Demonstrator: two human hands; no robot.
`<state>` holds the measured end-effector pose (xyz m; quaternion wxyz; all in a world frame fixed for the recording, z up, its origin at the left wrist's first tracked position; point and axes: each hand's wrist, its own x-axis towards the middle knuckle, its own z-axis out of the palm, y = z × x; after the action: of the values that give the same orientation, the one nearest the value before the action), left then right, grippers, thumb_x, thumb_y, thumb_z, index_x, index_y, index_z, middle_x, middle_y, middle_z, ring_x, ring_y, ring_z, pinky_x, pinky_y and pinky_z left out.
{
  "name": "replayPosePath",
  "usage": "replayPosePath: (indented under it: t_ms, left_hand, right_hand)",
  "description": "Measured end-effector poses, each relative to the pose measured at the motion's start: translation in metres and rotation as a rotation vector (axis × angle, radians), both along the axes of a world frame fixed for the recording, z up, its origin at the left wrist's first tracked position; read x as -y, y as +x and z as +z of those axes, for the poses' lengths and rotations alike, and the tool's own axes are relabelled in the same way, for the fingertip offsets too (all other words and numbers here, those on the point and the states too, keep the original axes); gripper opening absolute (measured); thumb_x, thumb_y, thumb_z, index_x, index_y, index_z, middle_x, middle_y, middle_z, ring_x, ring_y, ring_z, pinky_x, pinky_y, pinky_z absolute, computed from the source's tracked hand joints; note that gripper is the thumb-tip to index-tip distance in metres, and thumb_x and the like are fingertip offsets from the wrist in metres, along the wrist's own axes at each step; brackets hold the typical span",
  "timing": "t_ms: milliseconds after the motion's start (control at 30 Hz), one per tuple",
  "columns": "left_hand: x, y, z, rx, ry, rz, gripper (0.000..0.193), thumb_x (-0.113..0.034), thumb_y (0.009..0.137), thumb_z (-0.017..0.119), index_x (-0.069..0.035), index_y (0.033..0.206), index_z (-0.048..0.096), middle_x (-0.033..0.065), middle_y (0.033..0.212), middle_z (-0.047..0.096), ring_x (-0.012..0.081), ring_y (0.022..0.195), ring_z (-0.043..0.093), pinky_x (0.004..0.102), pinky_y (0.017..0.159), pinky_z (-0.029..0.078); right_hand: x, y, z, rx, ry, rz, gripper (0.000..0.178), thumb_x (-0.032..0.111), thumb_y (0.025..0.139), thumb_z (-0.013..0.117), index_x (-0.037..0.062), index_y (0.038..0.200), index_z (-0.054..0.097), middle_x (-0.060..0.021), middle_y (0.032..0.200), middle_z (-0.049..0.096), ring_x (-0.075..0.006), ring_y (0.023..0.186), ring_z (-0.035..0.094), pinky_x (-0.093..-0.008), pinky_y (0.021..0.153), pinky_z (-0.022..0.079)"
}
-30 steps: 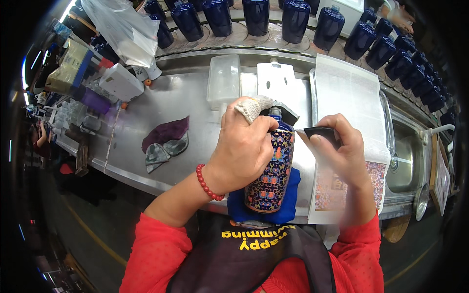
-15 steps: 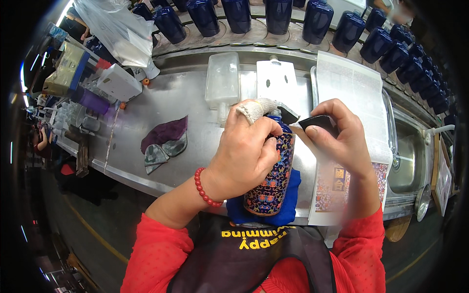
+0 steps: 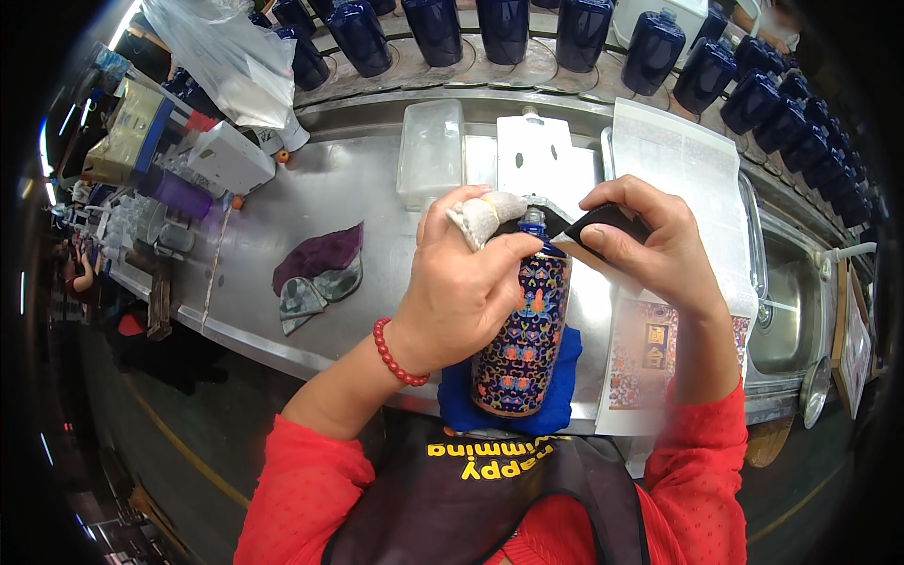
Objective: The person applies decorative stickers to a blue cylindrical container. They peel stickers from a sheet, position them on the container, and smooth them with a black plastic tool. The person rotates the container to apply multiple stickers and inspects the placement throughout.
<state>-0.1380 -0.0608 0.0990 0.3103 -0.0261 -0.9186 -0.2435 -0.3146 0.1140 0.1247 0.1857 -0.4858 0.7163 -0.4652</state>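
Observation:
A dark blue bottle (image 3: 524, 344) with a colourful floral pattern stands slightly tilted on a blue cloth (image 3: 563, 377). My left hand (image 3: 461, 282) is closed at the bottle's shoulder, thumb beside the neck. Off-white knitted fabric (image 3: 488, 215) covers one or more of its fingers, and a red bead bracelet circles the wrist. Between the thumb and fingers of my right hand (image 3: 659, 245) is a thin black flexible piece (image 3: 610, 220), whose material I cannot make out. Its pointed end reaches to the right side of the bottle's neck.
Plain blue bottles (image 3: 506, 28) line a conveyor (image 3: 395, 71) along the back. A clear container (image 3: 430, 151) and a white block (image 3: 533, 155) stand behind my hands. Patterned sheets (image 3: 650, 353) lie right, by a sink (image 3: 791, 330). Purple and grey cloths (image 3: 320, 264) rest left.
The bottles on the conveyor have shifted left. My left hand has moved slightly left, showing more of the bottle's neck. My right hand has tilted the black piece and its fingertips have moved left.

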Motion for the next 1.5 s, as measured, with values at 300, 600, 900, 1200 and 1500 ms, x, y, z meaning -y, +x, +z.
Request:
replayPosePath:
  t_ms: [300,600,900,1200,1500]
  left_hand:
    - [0.005,0.011,-0.007,-0.127,-0.379,0.001,0.039,-0.006,0.069,0.071,-0.014,0.107,0.076,0.0112,0.113,0.072,0.0332,0.123,0.054,0.0574,0.112,0.037]
    - [0.011,0.013,-0.017,-0.147,-0.331,-0.016,0.035,-0.01,0.074,0.072,-0.015,0.109,0.074,0.0071,0.118,0.071,0.0295,0.126,0.052,0.0572,0.116,0.031]
    - [0.01,0.012,-0.022,-0.14,-0.3,-0.036,0.038,-0.009,0.073,0.072,-0.012,0.111,0.074,0.0083,0.118,0.071,0.0299,0.125,0.053,0.0563,0.115,0.031]
    - [0.012,0.016,-0.027,-0.141,-0.272,-0.012,0.045,-0.009,0.072,0.071,-0.01,0.116,0.074,0.0091,0.117,0.071,0.03,0.124,0.054,0.0565,0.116,0.03]
    - [0.012,0.016,-0.027,-0.14,-0.259,-0.026,0.045,-0.01,0.073,0.072,-0.009,0.117,0.073,0.0092,0.117,0.071,0.0298,0.126,0.053,0.0563,0.116,0.03]
  right_hand:
    - [-0.005,0.008,-0.001,-0.016,-0.058,-0.017,0.023,0.013,0.089,0.075,-0.0013,0.106,0.068,-0.0006,0.081,0.064,-0.0061,0.073,0.057,-0.022,0.065,0.045]
    - [0.003,0.023,-0.013,-0.027,-0.13,-0.057,0.016,0.006,0.088,0.074,-0.0014,0.1,0.066,-0.0039,0.075,0.065,-0.0068,0.066,0.058,-0.0234,0.058,0.046]
    - [0.003,0.029,-0.007,-0.147,-0.113,-0.107,0.013,0.006,0.089,0.072,0.0001,0.099,0.066,-0.0084,0.073,0.066,-0.0148,0.062,0.062,-0.0284,0.058,0.049]
    - [-0.013,0.049,-0.021,-0.606,0.014,-0.038,0.04,-0.008,0.092,0.061,0.0066,0.129,0.068,-0.0231,0.131,0.062,-0.0346,0.118,0.064,-0.0366,0.096,0.056]
    - [-0.012,0.053,-0.024,-0.71,0.051,-0.02,0.04,0.0,0.091,0.067,0.0153,0.128,0.071,-0.0192,0.133,0.06,-0.0349,0.117,0.062,-0.0381,0.095,0.055]
